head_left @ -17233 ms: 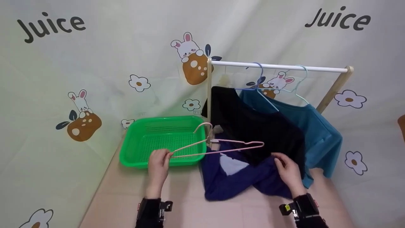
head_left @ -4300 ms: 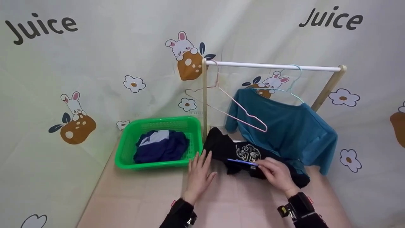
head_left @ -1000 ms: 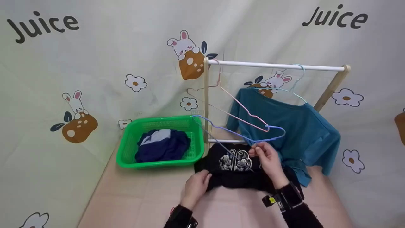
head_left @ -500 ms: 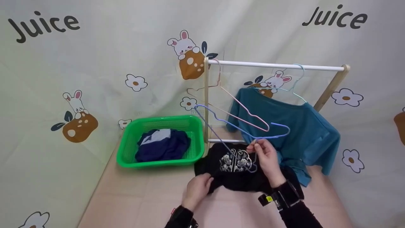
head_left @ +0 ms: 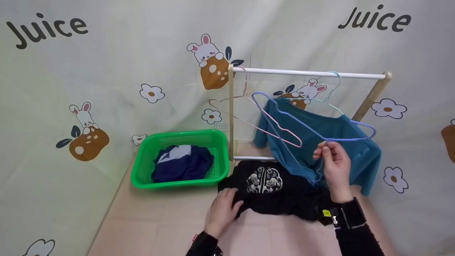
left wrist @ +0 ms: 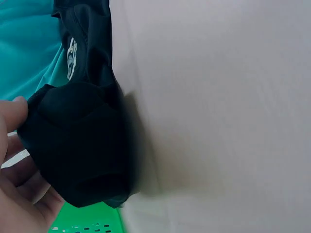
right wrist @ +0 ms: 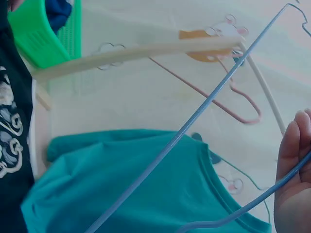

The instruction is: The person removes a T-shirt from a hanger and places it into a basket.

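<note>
My right hand pinches a blue clothes hanger near the base of its hook. No garment is on this hanger, which is held raised in front of the rack and overlaps a teal shirt. A black shirt with white embroidery lies bunched on the table. At its left end, my left hand holds the cloth; in the left wrist view the thumb is at one edge of the black fabric, with fingers partly hidden behind it.
A rack with a white rail and wooden posts stands behind. From it hang a bare pink hanger and a light-teal hanger bearing the teal shirt. At left, a green basket contains a navy garment.
Over the last second my right hand has carried the blue hanger up and right, away from the black shirt. Since the oldest frame, the navy garment went into the basket and the pink hanger onto the rail.
</note>
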{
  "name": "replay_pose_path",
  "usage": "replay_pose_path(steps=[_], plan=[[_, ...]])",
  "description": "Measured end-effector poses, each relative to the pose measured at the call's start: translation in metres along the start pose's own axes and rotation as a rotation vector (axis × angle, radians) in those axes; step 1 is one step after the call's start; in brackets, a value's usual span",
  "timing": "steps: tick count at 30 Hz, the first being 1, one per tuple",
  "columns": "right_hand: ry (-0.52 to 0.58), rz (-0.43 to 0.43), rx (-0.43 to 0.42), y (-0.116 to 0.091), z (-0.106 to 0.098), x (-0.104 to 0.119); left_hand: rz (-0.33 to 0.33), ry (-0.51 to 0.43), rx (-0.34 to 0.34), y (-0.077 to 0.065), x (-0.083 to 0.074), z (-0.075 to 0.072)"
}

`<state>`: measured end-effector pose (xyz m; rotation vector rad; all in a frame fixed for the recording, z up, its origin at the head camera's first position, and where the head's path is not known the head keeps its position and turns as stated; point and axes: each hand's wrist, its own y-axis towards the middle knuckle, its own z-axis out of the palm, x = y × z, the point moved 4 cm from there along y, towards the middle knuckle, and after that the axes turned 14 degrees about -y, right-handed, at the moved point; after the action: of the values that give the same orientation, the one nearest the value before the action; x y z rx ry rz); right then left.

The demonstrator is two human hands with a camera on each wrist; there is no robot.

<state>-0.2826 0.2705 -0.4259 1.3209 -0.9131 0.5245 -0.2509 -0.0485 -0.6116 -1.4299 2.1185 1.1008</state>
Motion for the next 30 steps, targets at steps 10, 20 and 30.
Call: replay_pose_path(steps=[10,20,30], plan=[[-0.221,0.088,-0.104,0.023,-0.019,0.000,-0.005,0.073,0.019,-0.005,0.000,0.002],[-0.200,0.062,-0.164,0.033,-0.027,0.014,-0.029,0.088,0.043,-0.010,0.003,0.005],[-0.356,0.092,-0.140,0.055,-0.027,0.003,0.017,0.118,0.025,-0.010,-0.003,0.009]])
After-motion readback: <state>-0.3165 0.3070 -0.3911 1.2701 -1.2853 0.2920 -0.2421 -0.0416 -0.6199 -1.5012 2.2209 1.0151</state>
